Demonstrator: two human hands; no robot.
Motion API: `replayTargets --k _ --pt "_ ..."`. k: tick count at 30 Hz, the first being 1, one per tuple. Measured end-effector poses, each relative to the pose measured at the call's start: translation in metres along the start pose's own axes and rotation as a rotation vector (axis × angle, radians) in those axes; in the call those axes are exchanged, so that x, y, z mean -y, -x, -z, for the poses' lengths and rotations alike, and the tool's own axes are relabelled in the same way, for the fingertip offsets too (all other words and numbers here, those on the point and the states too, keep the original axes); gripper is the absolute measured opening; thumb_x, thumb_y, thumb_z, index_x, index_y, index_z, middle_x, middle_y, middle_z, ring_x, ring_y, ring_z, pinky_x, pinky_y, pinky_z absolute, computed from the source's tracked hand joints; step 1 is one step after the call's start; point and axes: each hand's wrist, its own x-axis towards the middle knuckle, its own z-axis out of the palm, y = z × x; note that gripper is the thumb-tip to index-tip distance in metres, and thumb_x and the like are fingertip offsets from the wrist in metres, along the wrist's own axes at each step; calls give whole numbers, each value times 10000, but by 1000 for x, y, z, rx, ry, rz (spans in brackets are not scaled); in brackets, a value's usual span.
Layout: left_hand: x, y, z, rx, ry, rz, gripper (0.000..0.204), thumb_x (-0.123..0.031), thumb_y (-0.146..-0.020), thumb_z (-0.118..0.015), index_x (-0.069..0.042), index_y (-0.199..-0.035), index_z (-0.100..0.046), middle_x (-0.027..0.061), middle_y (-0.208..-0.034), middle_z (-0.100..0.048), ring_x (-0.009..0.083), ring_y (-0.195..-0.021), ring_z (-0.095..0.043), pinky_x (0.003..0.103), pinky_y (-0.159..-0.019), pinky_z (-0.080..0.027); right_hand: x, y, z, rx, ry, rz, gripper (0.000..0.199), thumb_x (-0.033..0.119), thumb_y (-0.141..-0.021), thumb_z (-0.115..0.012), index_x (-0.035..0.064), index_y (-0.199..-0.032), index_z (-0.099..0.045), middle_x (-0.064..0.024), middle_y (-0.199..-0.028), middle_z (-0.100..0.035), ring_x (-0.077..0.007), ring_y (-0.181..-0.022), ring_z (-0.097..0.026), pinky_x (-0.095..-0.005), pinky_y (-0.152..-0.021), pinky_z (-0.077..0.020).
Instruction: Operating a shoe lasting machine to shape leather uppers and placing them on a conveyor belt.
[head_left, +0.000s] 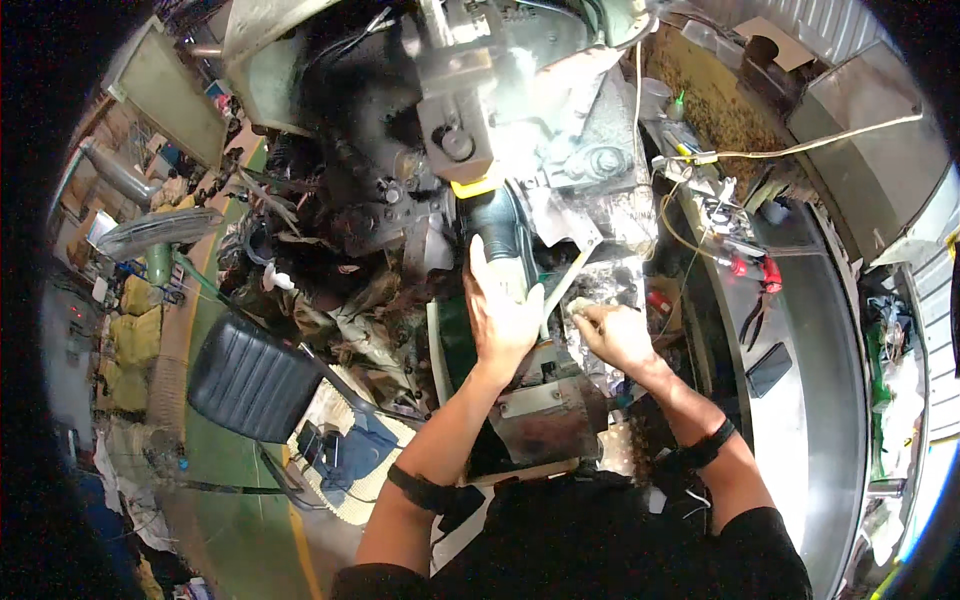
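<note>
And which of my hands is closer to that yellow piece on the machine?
Your left hand, its fingers up by the dark cylinder below the yellow piece; your right hand is farther off, rightward.

A machine (455, 110) stands before the left hand (505, 320); a chair (252, 378) with cloth (368, 448) on its seat stands left of it. Right of the right hand (617, 335), pliers (770, 278) and a phone (768, 370) lie on the surface (788, 445), the phone nearer the person.

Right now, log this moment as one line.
Left hand: holding dark cylinder | right hand: curled, contents unclear | black chair: left side | phone: on bench
</note>
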Motion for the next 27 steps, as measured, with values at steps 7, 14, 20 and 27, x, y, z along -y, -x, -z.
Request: replayTargets --k 7,14,20,27 --pt "-6 1 0 9 25 34 1055 -106 -716 -840 -33 -1547 -193 317 -1427 -433 441 -1301 -465 467 -1113 -368 7 0 7 -122 53 67 192 222 -931 -644 91 -792 -665 -141 -700 -673 -330 -626 -672 -420 -569 -524" --pt "-4 2 -3 -17 -7 21 1058 -134 -714 -847 -41 -1549 -204 322 -1452 -419 440 -1319 -459 459 -1120 -366 2 0 3 -195 -49 84 177 215 -925 -652 84 -813 -690 -130 -729 -686 -317 -646 -678 -410 -590 -536" --pt "-7 3 -2 -5 3 9 1031 -102 -729 -826 -39 -1542 -195 317 -1446 -395 468 -1311 -435 484 -1106 -375 0 2 2 -143 -55 29 194 225 -934 -636 81 -812 -682 -141 -724 -676 -337 -650 -671 -429 -591 -532" --pt "-7 3 -1 -12 -1 43 1038 -144 -706 -848 -18 -1534 -234 306 -1452 -425 432 -1333 -447 460 -1133 -352 1 1 5 -126 -46 33 208 221 -936 -630 74 -793 -661 -155 -707 -656 -351 -644 -662 -438 -588 -528"
